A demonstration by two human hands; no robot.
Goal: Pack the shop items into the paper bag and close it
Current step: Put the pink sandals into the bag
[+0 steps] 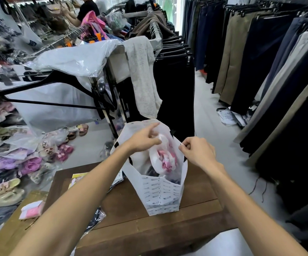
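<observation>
While paper bag [161,196] stands upright near far edge of wooden table [140,228], mouth open, packing looks mostly done. Plastic-wrapped pink item [165,159] already inside, dark items beneath. Left hand [144,140] over bag mouth, forefinger extended, other fingers curled on clear wrap. Right hand [198,151] pinches bag's right rim. Left to do: dark packet [96,218] near table's left edge may need packing; closing not yet begun.
</observation>
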